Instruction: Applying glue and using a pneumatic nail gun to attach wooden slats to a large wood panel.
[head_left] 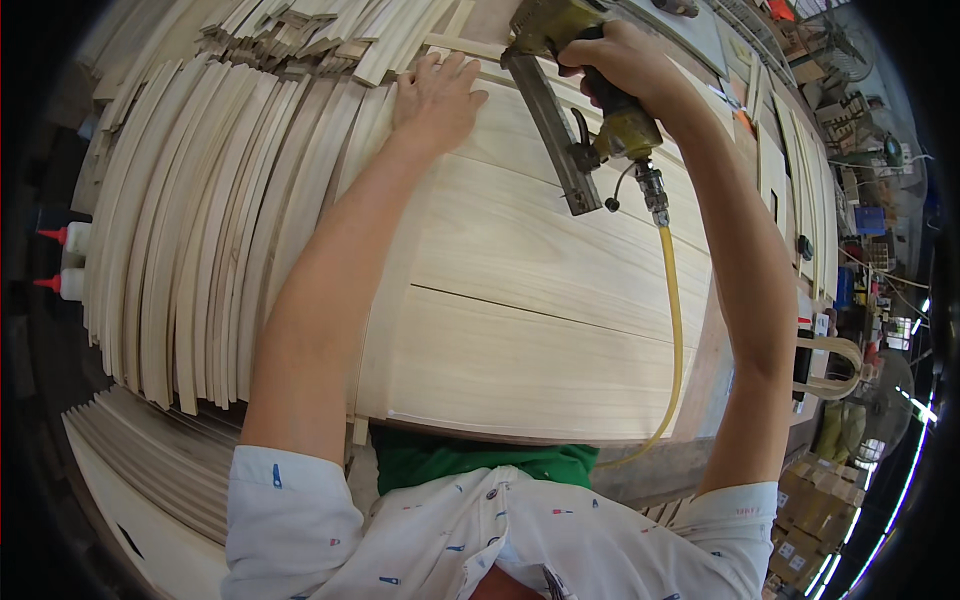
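My right hand [625, 68] is wrapped round the dark grip of a yellow-green pneumatic nail gun [628, 132], its long magazine slanting down toward me. From the gun's fitting a yellow air hose [676, 320] runs down over the pale wood panel [530, 340]. The nail gun is over the far part of this panel, and its nose is cut off by the upper edge of the view. My left hand [436, 100] lies flat at the panel's far left corner, fingers spread on a wood strip along its edge.
Many long wood strips [200, 230] lie side by side left of the panel, with shorter pieces [300, 35] piled beyond. Two white bottles with red tips [73, 262] stand at far left. More boards [150, 470] are stacked at lower left. Cardboard boxes [815, 510] sit at lower right.
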